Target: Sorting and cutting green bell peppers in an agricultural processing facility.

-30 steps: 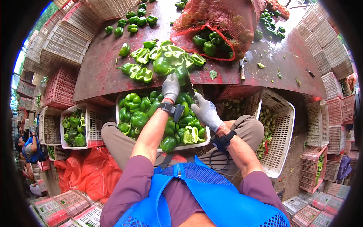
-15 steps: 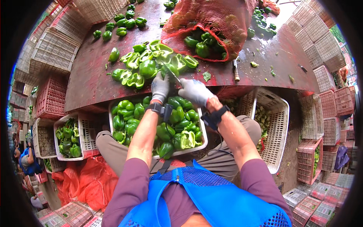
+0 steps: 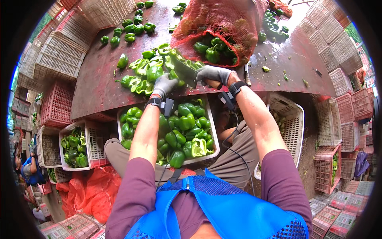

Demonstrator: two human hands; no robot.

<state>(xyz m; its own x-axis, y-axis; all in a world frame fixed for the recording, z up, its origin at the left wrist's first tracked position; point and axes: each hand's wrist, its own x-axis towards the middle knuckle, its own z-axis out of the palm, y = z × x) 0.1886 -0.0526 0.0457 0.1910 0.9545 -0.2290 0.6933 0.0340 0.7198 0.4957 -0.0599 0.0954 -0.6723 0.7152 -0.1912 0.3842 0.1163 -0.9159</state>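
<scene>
My gloved left hand (image 3: 165,85) is closed on a green bell pepper (image 3: 174,75) at the table's near edge, its fingers partly hiding it. In my gloved right hand (image 3: 215,74) is a cleaver (image 3: 186,72), gripped by its wooden handle. The broad dark blade is tilted beside the pepper, its flat side showing. Around the left hand lie cut pepper halves (image 3: 143,87), pale insides up, and a whole pepper (image 3: 154,73). Below my forearms a white crate (image 3: 216,137) is filled with green peppers, mostly whole-looking, one showing a cut side.
A red mesh sack (image 3: 223,28) of peppers lies open on the table (image 3: 99,85). Right of it lies a second knife (image 3: 247,75). Loose peppers (image 3: 138,29) sit at the far left. Crates (image 3: 292,139) stand at both sides, and red netting (image 3: 93,191) lies at lower left.
My right hand has moved right and up slightly and turned, so the cleaver's blade now shows its flat side. My left hand stays near the same spot, shifted slightly left.
</scene>
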